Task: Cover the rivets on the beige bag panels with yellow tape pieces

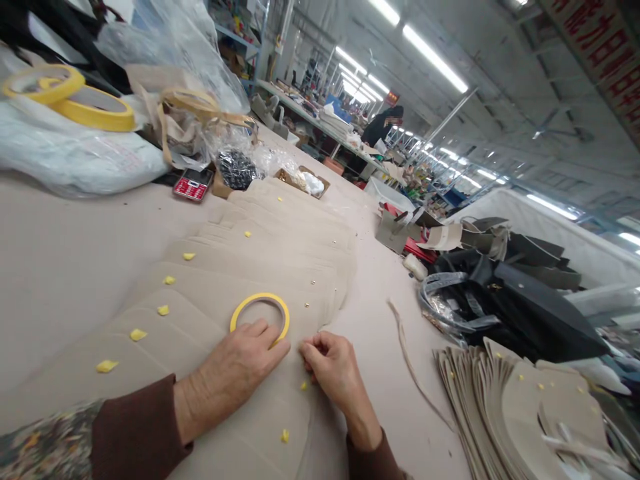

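Note:
My left hand (239, 363) is closed on the near edge of a roll of yellow tape (241, 307), just above the overlapping beige sheets (210, 400). Close to its right, my right hand (334, 365) is pinched at the sheets' right edge; whatever its fingertips hold is hidden. Small yellow tape pieces (137, 335) run in a line down the left side of the sheets. Another yellow piece (285, 435) lies below the hands. Small metal fittings (307, 305) show on the sheets further up.
Two yellow tape rolls (100, 110) rest on a white plastic bag (75, 157) at upper left, near a red calculator-like device (193, 185). On the right are a black bag (540, 310), a loose beige strip (407, 350) and stacked beige pieces (475, 400). A person (381, 127) stands far back.

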The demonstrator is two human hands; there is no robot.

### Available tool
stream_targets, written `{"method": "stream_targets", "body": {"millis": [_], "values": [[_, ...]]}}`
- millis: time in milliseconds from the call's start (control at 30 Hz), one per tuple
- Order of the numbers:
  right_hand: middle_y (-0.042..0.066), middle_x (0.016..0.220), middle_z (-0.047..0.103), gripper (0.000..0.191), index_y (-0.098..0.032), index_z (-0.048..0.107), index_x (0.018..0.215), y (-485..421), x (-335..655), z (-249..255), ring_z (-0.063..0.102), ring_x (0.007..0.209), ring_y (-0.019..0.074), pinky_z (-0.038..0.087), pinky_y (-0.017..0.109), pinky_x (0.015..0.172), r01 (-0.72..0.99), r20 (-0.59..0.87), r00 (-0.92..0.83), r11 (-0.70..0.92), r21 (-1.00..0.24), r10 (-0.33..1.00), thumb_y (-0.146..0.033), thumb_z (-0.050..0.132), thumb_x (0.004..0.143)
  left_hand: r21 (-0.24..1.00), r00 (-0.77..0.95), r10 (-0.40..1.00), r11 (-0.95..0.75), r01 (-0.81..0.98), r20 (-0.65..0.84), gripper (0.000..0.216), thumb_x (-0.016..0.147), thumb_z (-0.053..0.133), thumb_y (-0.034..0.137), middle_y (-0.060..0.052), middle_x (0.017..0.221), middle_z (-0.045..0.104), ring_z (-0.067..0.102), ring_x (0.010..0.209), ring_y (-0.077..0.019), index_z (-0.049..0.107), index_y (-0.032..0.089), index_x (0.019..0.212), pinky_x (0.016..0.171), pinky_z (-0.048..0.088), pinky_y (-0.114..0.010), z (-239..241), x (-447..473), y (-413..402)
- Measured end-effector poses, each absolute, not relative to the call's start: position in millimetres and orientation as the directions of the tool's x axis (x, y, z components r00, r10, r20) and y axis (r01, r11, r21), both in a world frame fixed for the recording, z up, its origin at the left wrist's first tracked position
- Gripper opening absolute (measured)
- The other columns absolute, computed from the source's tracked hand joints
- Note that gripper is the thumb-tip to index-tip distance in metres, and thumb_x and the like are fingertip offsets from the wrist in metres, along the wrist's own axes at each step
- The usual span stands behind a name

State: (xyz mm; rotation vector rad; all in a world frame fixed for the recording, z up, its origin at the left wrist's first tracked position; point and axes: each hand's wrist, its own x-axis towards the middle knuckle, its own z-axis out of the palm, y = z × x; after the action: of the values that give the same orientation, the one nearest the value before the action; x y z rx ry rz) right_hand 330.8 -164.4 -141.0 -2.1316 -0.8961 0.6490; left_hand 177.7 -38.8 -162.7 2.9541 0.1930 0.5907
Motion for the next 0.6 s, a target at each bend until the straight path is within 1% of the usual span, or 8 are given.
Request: {"method": "stream_targets", "body": {"millis": [100, 200, 267, 333, 367, 433, 500, 600], "values": [[0.0, 0.059, 0.066, 0.018, -0.017, 0.069, 0.066, -162, 328, -139, 0.058, 0.055, 0.013, 0.04, 0.021, 0.054, 0.537, -0.052, 0.617, -0.468, -0.702, 0.785, -0.019, 0.058, 0.079, 0.149, 0.918, 0.159, -0.983, 0.111, 0.363, 0.018, 0.09, 0.054, 0.004, -0.003, 0.08, 0.057, 0.048, 0.073, -0.0226, 0.057, 0.02, 0.084, 0.067, 0.038, -0.036, -161, 177, -40], [0.0, 0.06, 0.067, 0.018, -0.019, 0.069, 0.068, -160, 325, -139, 0.06, 0.056, 0.0144, 0.041, 0.022, 0.054, 0.576, -0.034, 0.597, -0.458, -0.677, 0.801, -0.018, 0.057, 0.081, 0.151, 0.923, 0.167, -0.981, 0.121, 0.346, 0.016, 0.089, 0.057, 0.005, -0.003, 0.081, 0.058, 0.048, 0.074, -0.0229, 0.057, 0.02, 0.085, 0.068, 0.038, -0.036, -160, 174, -40], [-0.003, 0.053, 0.061, 0.011, -0.019, 0.07, 0.082, -161, 326, -140, 0.057, 0.049, 0.0144, 0.04, 0.022, 0.05, 0.54, -0.07, 0.605, -0.474, -0.696, 0.793, -0.021, 0.059, 0.081, 0.153, 0.92, 0.167, -0.981, 0.12, 0.353, 0.016, 0.089, 0.057, 0.005, -0.003, 0.081, 0.058, 0.048, 0.075, -0.023, 0.056, 0.02, 0.084, 0.068, 0.038, -0.036, -161, 172, -39], [-0.007, 0.047, 0.055, 0.019, -0.019, 0.066, 0.098, -166, 330, -143, 0.052, 0.042, 0.0143, 0.037, 0.021, 0.043, 0.45, -0.128, 0.644, -0.509, -0.733, 0.754, -0.027, 0.063, 0.082, 0.16, 0.918, 0.166, -0.981, 0.114, 0.362, 0.017, 0.089, 0.056, 0.004, -0.004, 0.082, 0.058, 0.049, 0.076, -0.0234, 0.056, 0.02, 0.084, 0.069, 0.039, -0.036, -164, 174, -39], [-0.008, 0.046, 0.053, 0.022, -0.019, 0.064, 0.101, -170, 333, -144, 0.05, 0.039, 0.0144, 0.036, 0.021, 0.04, 0.389, -0.161, 0.666, -0.523, -0.759, 0.728, -0.032, 0.063, 0.082, 0.165, 0.918, 0.165, -0.98, 0.111, 0.359, 0.017, 0.089, 0.056, 0.004, -0.004, 0.083, 0.058, 0.049, 0.077, -0.0238, 0.057, 0.02, 0.084, 0.069, 0.04, -0.036, -166, 176, -39], [-0.006, 0.05, 0.056, 0.021, -0.02, 0.062, 0.094, -181, 339, -147, 0.052, 0.041, 0.0148, 0.038, 0.022, 0.038, 0.308, -0.198, 0.675, -0.515, -0.8, 0.711, -0.04, 0.06, 0.086, 0.177, 0.928, 0.164, -0.978, 0.109, 0.335, 0.015, 0.089, 0.056, 0.005, -0.005, 0.084, 0.059, 0.051, 0.078, -0.0242, 0.058, 0.02, 0.085, 0.069, 0.042, -0.038, -167, 181, -40], [-0.001, 0.059, 0.062, 0.024, -0.021, 0.065, 0.082, -191, 339, -150, 0.06, 0.052, 0.0168, 0.047, 0.025, 0.047, 0.391, -0.126, 0.626, -0.45, -0.803, 0.77, -0.043, 0.057, 0.09, 0.195, 0.941, 0.177, -0.973, 0.123, 0.29, 0.013, 0.09, 0.056, 0.007, -0.006, 0.086, 0.061, 0.054, 0.081, -0.0244, 0.06, 0.019, 0.086, 0.071, 0.046, -0.039, -163, 182, -41], [0.003, 0.075, 0.071, 0.027, -0.024, 0.071, 0.08, -184, 321, -168, 0.068, 0.07, 0.0188, 0.056, 0.028, 0.068, 0.652, 0.154, 0.53, -0.284, -0.703, 0.834, -0.044, 0.06, 0.093, 0.161, 0.959, 0.197, -0.973, 0.165, 0.205, 0.007, 0.095, 0.057, 0.017, -0.007, 0.097, 0.065, 0.06, 0.09, -0.0219, 0.064, 0.019, 0.095, 0.081, 0.053, -0.039, -153, 158, -29]]}}
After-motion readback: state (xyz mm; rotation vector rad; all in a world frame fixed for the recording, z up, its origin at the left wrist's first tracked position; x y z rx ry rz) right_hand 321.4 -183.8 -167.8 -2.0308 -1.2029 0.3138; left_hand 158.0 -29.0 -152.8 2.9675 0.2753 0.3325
